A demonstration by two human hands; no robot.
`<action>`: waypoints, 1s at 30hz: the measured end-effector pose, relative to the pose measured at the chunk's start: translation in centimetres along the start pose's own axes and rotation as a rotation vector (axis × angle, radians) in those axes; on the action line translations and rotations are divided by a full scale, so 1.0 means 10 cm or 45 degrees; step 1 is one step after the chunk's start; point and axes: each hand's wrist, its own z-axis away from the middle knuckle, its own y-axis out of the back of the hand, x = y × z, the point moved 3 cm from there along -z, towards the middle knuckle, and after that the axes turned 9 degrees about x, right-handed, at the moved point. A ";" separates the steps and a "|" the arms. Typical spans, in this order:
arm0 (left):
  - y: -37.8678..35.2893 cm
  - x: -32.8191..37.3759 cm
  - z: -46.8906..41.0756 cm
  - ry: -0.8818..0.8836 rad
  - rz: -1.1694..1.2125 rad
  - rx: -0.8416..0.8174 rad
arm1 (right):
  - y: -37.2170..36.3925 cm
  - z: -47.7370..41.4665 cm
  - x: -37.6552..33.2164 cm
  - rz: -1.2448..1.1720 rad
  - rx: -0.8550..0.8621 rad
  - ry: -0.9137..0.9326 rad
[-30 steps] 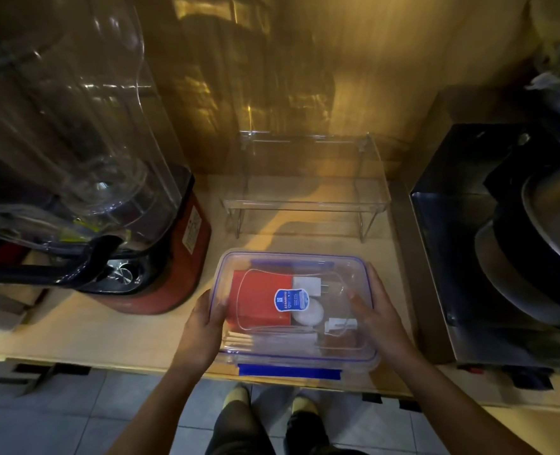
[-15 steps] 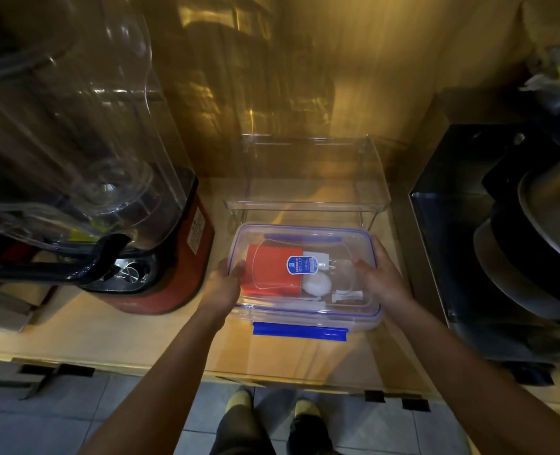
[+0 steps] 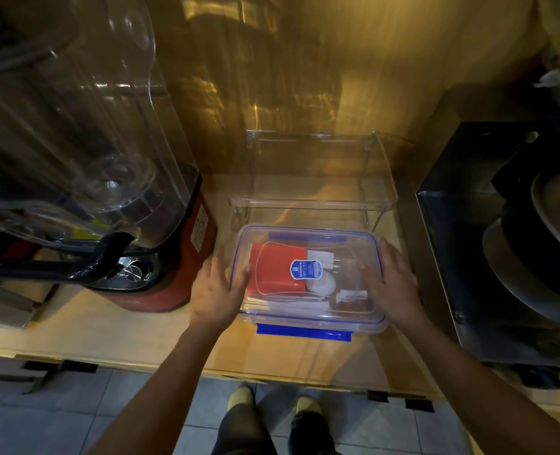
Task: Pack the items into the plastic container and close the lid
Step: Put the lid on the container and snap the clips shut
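Observation:
The clear plastic container [image 3: 354,236] sits on the wooden counter with its lid on. A blue latch [image 3: 303,332] lies along its near side and another along the far side. Through the lid I see a red flat item [image 3: 277,270], a white plug adapter [image 3: 319,259], a white round thing [image 3: 321,285] and some small packets. A blue label [image 3: 306,269] is stuck on the lid. My left hand [image 3: 217,290] presses the left side, thumb on the lid's rim. My right hand [image 3: 392,284] clasps the right side, thumb on the lid.
A red-based blender [image 3: 173,257] with a big clear jar [image 3: 75,126] stands close on the left. A clear acrylic rack [image 3: 311,178] stands right behind the container. A black box with stacked pans [image 3: 518,251] fills the right. The counter's front edge [image 3: 107,348] is near me.
Both hands have slid the closed container away from the counter's front edge, back toward the clear rack. It now sits just in front of the rack's legs.

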 end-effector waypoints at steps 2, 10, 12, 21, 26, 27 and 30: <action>0.03 0.17 -0.08 -0.255 -0.109 0.068 | 0.02 -0.07 -0.09 0.112 0.033 0.145; -0.43 0.36 -0.14 -0.591 -0.536 -0.243 | -0.16 -0.23 -0.21 0.486 -0.128 0.372; -0.47 0.27 -0.08 -0.578 -0.558 -0.233 | -0.15 -0.19 -0.15 0.527 -0.104 0.396; -0.45 0.25 0.02 -0.585 -0.562 -0.214 | -0.13 -0.64 -0.30 0.326 -0.449 0.122; -0.42 0.28 0.04 -0.572 -0.549 -0.252 | -0.14 -0.95 -0.39 0.224 -0.842 -0.151; -0.42 0.28 0.04 -0.569 -0.545 -0.256 | -0.16 -0.98 -0.40 0.281 -0.889 -0.170; -0.41 0.28 0.04 -0.559 -0.548 -0.267 | -0.24 -1.01 -0.49 0.268 -0.916 -0.115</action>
